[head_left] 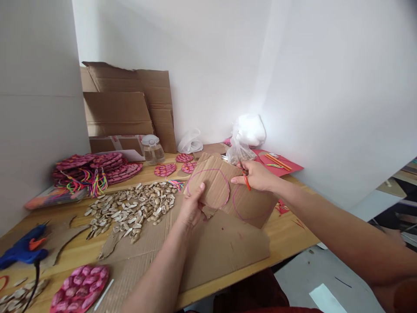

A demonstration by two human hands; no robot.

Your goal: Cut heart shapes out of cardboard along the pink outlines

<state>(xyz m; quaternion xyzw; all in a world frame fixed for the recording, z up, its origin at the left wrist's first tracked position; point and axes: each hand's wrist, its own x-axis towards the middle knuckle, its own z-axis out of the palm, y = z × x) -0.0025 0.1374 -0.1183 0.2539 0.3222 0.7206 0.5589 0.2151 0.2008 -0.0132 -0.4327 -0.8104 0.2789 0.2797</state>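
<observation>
My left hand (194, 204) grips a piece of brown cardboard (211, 180) near its lower edge, thumb on top. Purple rounded outlines are drawn on the cardboard, and the edge is partly cut along one of them. In my right hand (257, 174) is a pair of scissors (246, 179) with orange-red handles, fingers closed round them. Its blades point up and away beside the top edge of the cardboard; whether they touch it I cannot tell. Beneath both hands a larger cardboard sheet (228, 248) lies on the wooden table (293, 230).
Peanut shells (130, 208) are heaped left of my hands. A blue glue gun (24, 250) and a pink shell-covered piece (81, 289) lie nearer. Behind are pink pieces with tassels (94, 167), a clear bottle (153, 150), cardboard boxes (130, 104), plastic bags (247, 134) and red sheets (293, 165).
</observation>
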